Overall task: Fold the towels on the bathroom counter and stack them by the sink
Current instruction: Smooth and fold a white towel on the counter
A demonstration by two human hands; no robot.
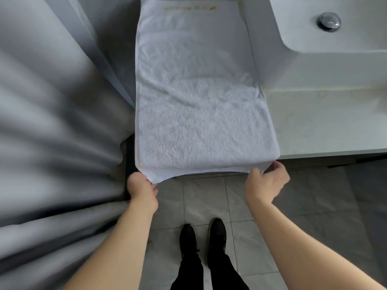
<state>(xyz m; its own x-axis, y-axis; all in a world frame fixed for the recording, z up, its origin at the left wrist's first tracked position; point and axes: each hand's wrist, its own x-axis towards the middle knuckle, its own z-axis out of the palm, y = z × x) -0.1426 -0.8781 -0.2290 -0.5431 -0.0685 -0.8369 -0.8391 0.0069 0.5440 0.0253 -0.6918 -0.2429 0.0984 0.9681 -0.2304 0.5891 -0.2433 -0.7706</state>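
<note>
White towel (199, 97) with gold lettering, grey curtain (52, 122), black shoes (203, 237).

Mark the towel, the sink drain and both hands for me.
white towel (196, 105), head view, middle of its top face.
sink drain (328, 21), head view, metal cap.
left hand (143, 190), head view, back of hand.
right hand (266, 183), head view, back of hand.

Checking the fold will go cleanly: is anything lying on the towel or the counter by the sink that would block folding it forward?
Nothing visible does. The left hand and right hand pinch the near corners of the towel, whose top is bare; the counter beside the sink shows nothing on it.
</note>
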